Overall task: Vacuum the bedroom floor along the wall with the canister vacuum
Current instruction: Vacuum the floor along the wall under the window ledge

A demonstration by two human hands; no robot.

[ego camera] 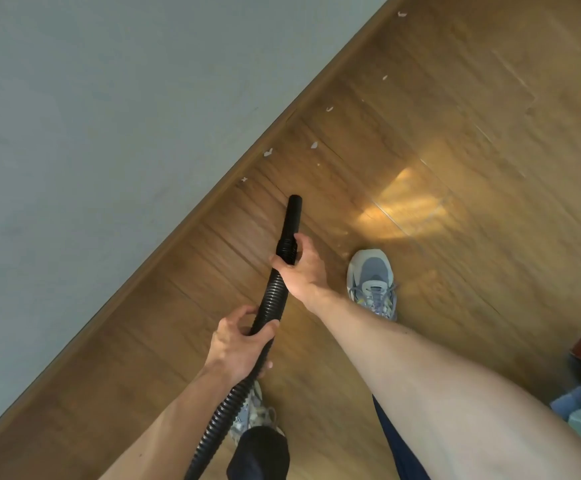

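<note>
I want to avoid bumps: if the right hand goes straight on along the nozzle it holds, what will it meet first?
The right hand points along the black nozzle toward the baseboard. The nozzle tip would probably meet the wooden floor first, just short of it; depth is unclear.

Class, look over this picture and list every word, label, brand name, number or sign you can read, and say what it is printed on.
None: no readable text anywhere in the picture.
Vacuum hose and its nozzle: plain black, no label visible.
Shoes: no brand mark can be made out.
Wall and wooden floor: bare of any writing; only pale scraps lie there.
</note>
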